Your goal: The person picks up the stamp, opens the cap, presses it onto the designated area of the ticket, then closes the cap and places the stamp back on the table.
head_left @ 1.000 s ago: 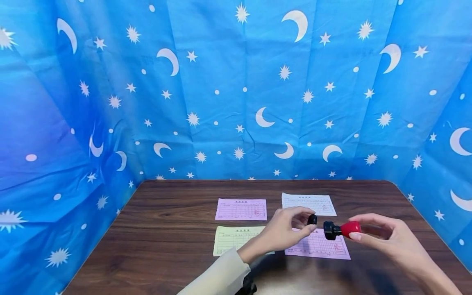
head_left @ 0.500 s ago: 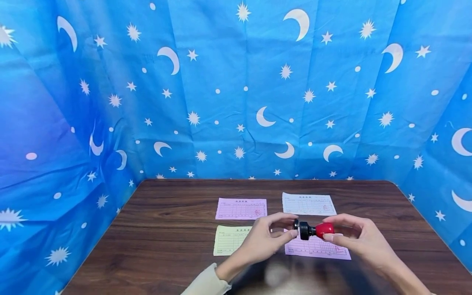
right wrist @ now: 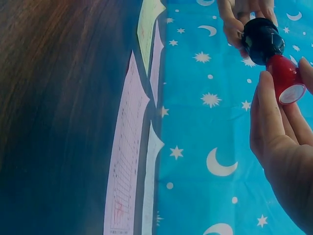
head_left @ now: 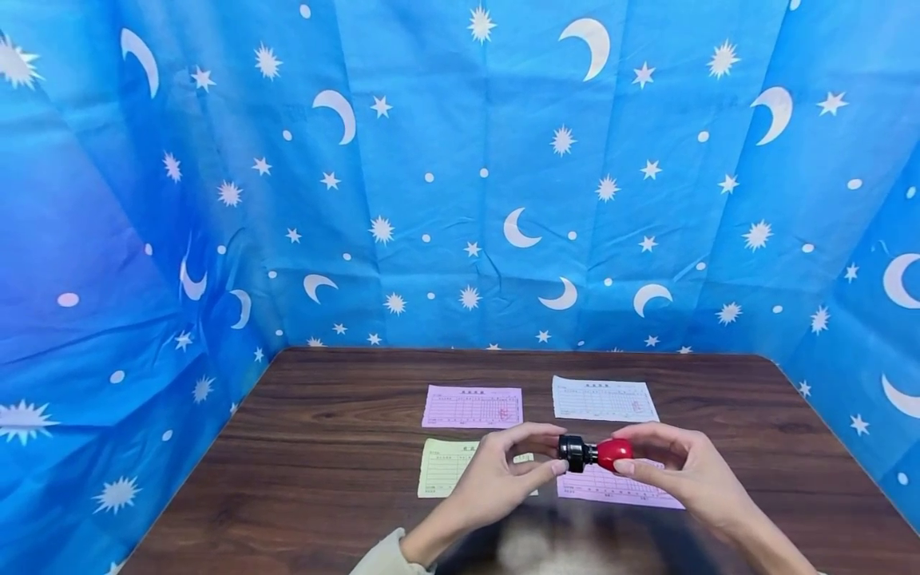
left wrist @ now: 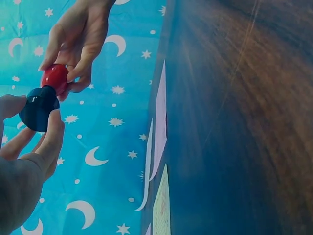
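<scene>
A self-inking style stamp with a red handle (head_left: 614, 454) and a black base is held sideways above the table. My right hand (head_left: 693, 471) pinches the red handle between thumb and fingers. My left hand (head_left: 496, 467) grips the black cap (head_left: 569, 454), which sits against the stamp's base end. In the left wrist view the black end (left wrist: 39, 110) and the red handle (left wrist: 55, 78) form one line between both hands. The right wrist view shows the handle's pale round end (right wrist: 292, 94). Below the stamp lies a pink slip (head_left: 618, 489), partly hidden by the hands.
Three more printed slips lie on the dark wooden table (head_left: 309, 447): a pink one (head_left: 472, 407), a white one (head_left: 604, 399) and a yellow-green one (head_left: 442, 471), partly behind the left hand. A blue moon-and-star cloth (head_left: 431, 200) hangs around the table's back and sides.
The hands have come together and shifted left. The stamp has met the black cap, closing the gap seen a second ago.
</scene>
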